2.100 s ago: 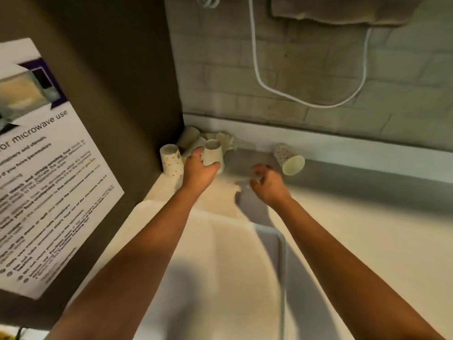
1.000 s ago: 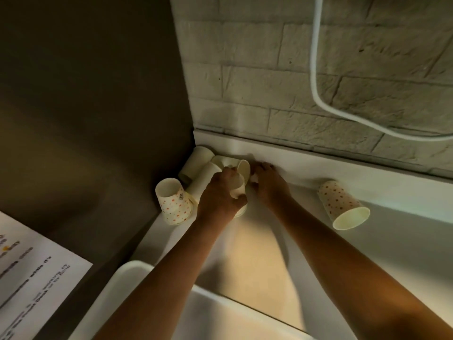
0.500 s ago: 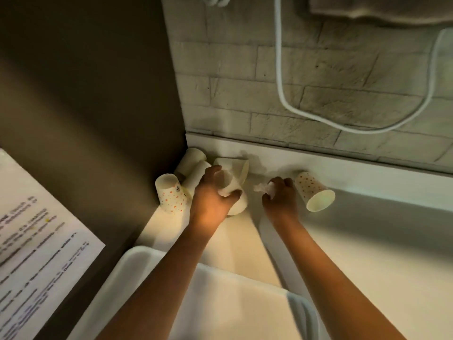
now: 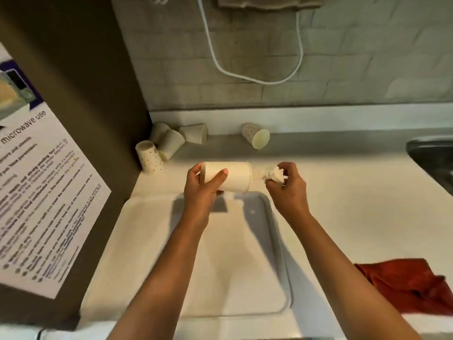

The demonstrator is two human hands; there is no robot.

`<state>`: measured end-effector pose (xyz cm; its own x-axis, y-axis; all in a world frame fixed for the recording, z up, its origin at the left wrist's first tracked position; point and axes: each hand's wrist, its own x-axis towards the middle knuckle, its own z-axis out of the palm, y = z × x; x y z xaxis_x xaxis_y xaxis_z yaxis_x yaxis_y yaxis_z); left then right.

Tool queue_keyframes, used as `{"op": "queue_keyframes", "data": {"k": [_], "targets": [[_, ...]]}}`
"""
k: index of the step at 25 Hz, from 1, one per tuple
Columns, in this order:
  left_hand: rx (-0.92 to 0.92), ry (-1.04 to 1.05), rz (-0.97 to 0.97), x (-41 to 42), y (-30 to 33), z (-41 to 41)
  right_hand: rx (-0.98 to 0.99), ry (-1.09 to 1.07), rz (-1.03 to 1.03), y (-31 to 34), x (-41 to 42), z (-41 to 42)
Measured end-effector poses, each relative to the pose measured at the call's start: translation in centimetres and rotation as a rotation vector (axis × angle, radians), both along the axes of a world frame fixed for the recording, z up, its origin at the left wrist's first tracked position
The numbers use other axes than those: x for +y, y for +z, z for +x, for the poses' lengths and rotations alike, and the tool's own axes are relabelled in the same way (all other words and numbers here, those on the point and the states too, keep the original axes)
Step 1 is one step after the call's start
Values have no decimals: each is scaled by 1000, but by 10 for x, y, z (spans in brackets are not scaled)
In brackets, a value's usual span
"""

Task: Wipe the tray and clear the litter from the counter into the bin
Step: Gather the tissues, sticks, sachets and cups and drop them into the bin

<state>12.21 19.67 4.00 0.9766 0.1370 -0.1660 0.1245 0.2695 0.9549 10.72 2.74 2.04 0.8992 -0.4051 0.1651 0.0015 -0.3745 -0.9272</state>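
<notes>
Head view looks down on both bare forearms reaching over a counter. The left hand [image 4: 201, 185] grips a plain cream paper cup [image 4: 228, 176] held on its side, thumb across its wall and fingers curled behind its base, the open mouth turned to the right. The right hand [image 4: 288, 185] pinches a crumpled white tissue wad [image 4: 275, 174] in its fingertips just at that mouth; whether any of the wad is inside the cup is hard to make out, and the cup's interior is hidden from this angle.

Below the hands lies a shallow cream rectangular plastic tray [image 4: 279, 241] with rounded corners, crossed by the forearms and their shadows. It rests on the pale cream counter [image 4: 355, 204].

In the back left corner, against the brown cabinet side [image 4: 81, 77], sits a cluster of four paper cups [image 4: 171, 141]: one dotted cup stands mouth down, the others lie tipped together. Further right, apart from them, a lone dotted paper cup [image 4: 256, 136] lies on its side with its mouth facing the viewer.

A crumpled red cloth [image 4: 411, 285] lies at the right edge, partly cut off. A dark sink [image 4: 434, 155] is cut off at the far right. A white cable [image 4: 245, 74] loops down the grey brick wall [image 4: 355, 57]. A printed microwave-use notice [image 4: 39, 192] hangs on the cabinet side, its small text blurred.
</notes>
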Motion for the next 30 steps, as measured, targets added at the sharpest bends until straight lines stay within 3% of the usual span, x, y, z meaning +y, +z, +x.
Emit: {"op": "queue_keyframes", "data": {"k": [8, 13, 16, 20, 23, 27, 30], "targets": [[8, -278, -60, -63, -9, -101, -60, -280, -46, -13, -74, -152], [-90, -573, 61, -122, 0, -158, -73, -442, -35, -28, -133, -221], [-130, -777, 129, -163, -12, -198, -175, -565, -49, -40, -182, -262], [-57, -1061, 257, -232, -66, -268, -227, -673, -16, -78, -261, -326], [132, -1096, 394, -285, -131, -312, -39, -730, 56, -125, -314, -370], [393, -1029, 631, -329, -215, -329, 382, -683, 199, -192, -345, -400], [451, -1001, 790, -357, -258, -329, 591, -617, 233, -238, -354, -402]]}}
